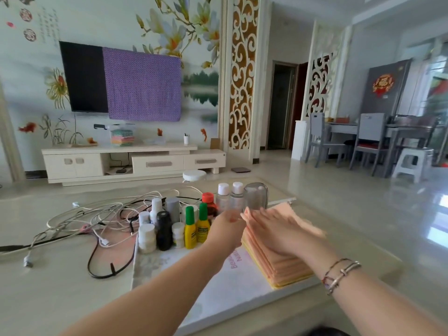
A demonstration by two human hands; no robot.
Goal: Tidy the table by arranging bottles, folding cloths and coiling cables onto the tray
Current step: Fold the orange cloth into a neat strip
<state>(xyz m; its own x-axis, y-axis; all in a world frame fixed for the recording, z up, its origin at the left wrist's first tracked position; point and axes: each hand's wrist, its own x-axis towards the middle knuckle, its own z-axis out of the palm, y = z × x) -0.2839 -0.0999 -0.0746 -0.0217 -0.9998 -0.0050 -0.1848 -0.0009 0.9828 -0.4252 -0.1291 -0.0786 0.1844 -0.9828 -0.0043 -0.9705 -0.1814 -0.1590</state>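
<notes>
Beige glossy surface [60, 299] carries white rectangular tray [232, 287] at near edge. Stack of folded peach cloths [274, 260] on tray's right side, bottles [169, 229] at far-left corner. Tangled cables [92, 221] left, off tray. Right hand [274, 226] flat on cloths, grip apart; left hand [226, 229] grip unclear.

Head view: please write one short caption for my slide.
Right hand flat on folded cloths on the tray, bottles grouped, cables tangled on the table.

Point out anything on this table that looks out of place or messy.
The cables stand out: a loose tangle on the table, left of the tray, not coiled. The bottles stand upright and the cloths lie stacked on it.
</notes>
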